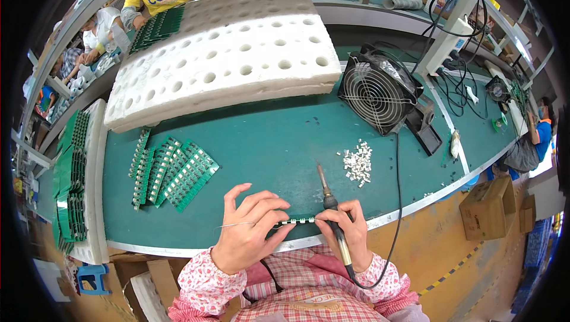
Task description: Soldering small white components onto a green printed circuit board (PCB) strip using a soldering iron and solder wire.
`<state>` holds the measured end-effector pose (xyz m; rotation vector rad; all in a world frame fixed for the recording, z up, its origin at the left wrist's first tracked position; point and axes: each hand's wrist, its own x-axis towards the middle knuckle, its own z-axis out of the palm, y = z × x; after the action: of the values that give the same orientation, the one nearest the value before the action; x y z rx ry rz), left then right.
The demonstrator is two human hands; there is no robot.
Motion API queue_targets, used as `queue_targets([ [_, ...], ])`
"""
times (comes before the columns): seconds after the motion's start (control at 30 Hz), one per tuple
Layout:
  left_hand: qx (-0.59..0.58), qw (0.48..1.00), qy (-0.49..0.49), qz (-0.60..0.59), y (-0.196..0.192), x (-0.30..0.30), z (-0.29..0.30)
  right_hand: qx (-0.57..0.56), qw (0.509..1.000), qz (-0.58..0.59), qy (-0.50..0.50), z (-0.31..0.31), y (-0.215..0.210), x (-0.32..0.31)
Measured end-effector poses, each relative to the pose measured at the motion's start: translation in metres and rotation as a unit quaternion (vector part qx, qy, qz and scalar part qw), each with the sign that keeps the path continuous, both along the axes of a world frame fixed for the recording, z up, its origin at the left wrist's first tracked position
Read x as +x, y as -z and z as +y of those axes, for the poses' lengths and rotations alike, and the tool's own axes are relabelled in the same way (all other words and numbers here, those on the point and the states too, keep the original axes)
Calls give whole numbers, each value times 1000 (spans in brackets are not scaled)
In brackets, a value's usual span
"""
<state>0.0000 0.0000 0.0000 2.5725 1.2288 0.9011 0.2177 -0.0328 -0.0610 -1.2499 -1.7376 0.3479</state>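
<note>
Your left hand [252, 227]: closed, thumb and fingers pinching the left end of a narrow green circuit board with small white parts along its edge [297, 221]; a thin silvery wire [233, 224] also runs out leftward from these fingers. Your right hand [347, 233]: closed around a black-handled soldering iron with a metal barrel [338, 236], its fingertips at the right end of the same board. Board position: level between your two hands, just above the near edge of the green-topped bench [273, 165]. Iron tip: pointing away from you, apart from the board. Black cable [399, 185]: from the iron's lower end, looping up the right side toward the fan. Beyond your right hand: a loose heap of small white plastic connectors [358, 163]. Beyond your left hand: a fanned, overlapping group of green circuit boards with rows of pale parts [178, 170]. Farther right: a black square fan with a round wire guard [377, 93]. Farther back: a large white foam slab with round holes [225, 67], tilted, a row of green boards [157, 28] on its upper left. Far left: a white foam tray [95, 185] carrying more upright green boards [71, 173].
</note>
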Motion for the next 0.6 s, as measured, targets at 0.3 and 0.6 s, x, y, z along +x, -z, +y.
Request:
queue_targets([
  [0.3,11,999,51,3,3,-5,1,-7,1000,-20,12,-14,-8,0],
  [0.6,7,996,83,2,0,-8,1,177,961,183,-112,-23,-26,16],
])
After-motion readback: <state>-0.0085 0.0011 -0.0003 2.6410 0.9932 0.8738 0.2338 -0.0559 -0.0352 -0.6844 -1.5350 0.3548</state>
